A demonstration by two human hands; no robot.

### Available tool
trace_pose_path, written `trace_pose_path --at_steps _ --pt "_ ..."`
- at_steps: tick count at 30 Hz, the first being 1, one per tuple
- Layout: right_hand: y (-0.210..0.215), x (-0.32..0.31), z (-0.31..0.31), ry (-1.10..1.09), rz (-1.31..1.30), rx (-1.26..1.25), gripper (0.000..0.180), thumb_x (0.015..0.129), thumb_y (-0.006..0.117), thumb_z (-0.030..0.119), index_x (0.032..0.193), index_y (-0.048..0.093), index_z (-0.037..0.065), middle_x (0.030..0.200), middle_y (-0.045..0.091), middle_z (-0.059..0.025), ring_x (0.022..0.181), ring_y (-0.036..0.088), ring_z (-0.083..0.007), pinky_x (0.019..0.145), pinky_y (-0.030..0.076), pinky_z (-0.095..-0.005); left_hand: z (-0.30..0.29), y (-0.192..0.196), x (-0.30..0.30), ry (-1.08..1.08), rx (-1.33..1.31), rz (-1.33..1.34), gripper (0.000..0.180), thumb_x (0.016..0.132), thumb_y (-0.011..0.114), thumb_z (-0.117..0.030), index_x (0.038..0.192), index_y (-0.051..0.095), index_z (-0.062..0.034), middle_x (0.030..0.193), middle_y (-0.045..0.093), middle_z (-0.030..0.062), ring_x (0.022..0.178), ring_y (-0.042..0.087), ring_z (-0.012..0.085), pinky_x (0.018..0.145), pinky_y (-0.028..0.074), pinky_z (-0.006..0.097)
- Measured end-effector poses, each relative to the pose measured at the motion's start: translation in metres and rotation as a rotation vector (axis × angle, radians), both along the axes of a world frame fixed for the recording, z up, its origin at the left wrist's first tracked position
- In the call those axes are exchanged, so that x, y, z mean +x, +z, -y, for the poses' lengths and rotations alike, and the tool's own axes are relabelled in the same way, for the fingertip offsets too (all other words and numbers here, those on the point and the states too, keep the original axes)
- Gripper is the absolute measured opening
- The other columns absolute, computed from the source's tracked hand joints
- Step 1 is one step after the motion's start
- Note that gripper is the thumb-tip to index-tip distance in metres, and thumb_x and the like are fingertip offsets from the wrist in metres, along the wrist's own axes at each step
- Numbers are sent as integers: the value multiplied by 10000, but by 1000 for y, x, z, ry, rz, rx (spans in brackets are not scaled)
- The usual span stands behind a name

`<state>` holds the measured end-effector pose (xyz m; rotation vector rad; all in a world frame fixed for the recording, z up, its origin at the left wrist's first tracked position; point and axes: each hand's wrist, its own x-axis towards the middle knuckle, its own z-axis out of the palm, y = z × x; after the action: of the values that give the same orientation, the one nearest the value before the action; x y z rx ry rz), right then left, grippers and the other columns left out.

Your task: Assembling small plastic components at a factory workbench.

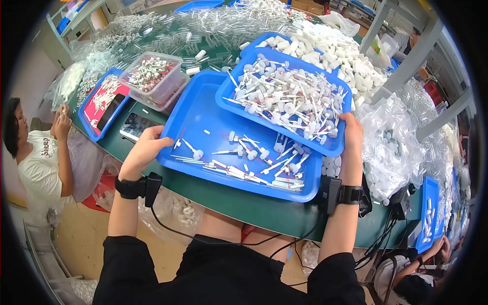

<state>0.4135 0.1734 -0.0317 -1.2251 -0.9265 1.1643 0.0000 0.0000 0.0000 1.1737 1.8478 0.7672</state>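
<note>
Thumb and fingers of your left hand (146, 147) pinch the left rim of the lower blue tray (201, 114); your right hand (353, 134) clasps the right end of the upper blue tray (331, 146), which overlaps the lower one, presumably to steady both. Two trays thus lie between your hands, their disc-ended sticks (284, 96) too heaped to count. Beyond your left hand stand two clear tubs (170, 84), stacked probably to save room.

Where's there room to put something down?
The green tabletop has a free strip between its near edge and the lower blue plastic tray. That tray's upper-left floor is bare, beside the heaped upper blue tray. Crowded: the far side, under thin clear tubes and white cylinders.
</note>
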Motion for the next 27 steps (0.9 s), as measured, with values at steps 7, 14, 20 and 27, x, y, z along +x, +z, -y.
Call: trace_pose_path --at_steps 7,14,20,27 --pt "-7 9 -3 56 -133 -153 259 786 541 162 911 587 -60 759 618 -112 624 597 -178 539 491 -298 29 -9 6 118 94 596 507 697 484 52 1202 453 71 1005 580 86 830 578 125 735 482 236" --pt "1 9 -4 155 -291 -191 316 790 526 178 1004 561 -53 828 636 -126 643 627 -212 580 531 -318 76 -2 21 239 135 635 845 564 442 69 1392 302 -18 1095 523 102 1010 525 189 896 426 254" --pt "-8 13 -6 193 -309 -143 296 803 521 177 977 575 -55 811 636 -126 635 626 -194 564 530 -308 116 2 13 265 144 741 889 535 452 76 1402 278 -10 1150 513 109 1037 527 198 892 434 247" --pt "-14 0 -1 239 -202 -133 251 817 526 151 936 583 -62 779 631 -112 570 608 -175 488 523 -305 176 12 7 369 133 655 925 488 452 56 1398 293 10 1217 505 130 1068 535 217 917 438 261"
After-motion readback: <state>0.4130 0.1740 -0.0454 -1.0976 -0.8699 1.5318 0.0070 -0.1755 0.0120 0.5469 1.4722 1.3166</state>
